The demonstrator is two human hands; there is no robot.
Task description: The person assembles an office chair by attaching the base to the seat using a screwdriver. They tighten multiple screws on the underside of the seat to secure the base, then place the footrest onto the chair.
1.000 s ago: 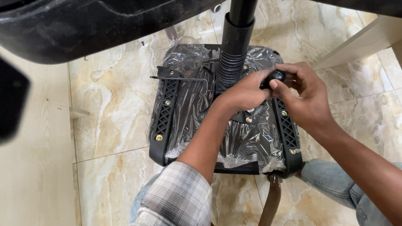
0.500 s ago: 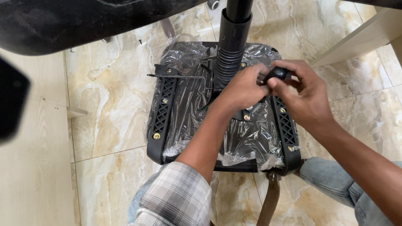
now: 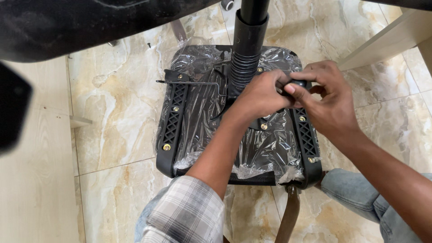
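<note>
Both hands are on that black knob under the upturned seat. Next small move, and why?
Probably keep the left hand steady and give the black knob another short twist with the right hand. The right thumb and fingers pinch the knob, which sits beside the ribbed black column over the plastic-wrapped seat underside. Whether it is fully seated is hidden by the hands.
</note>
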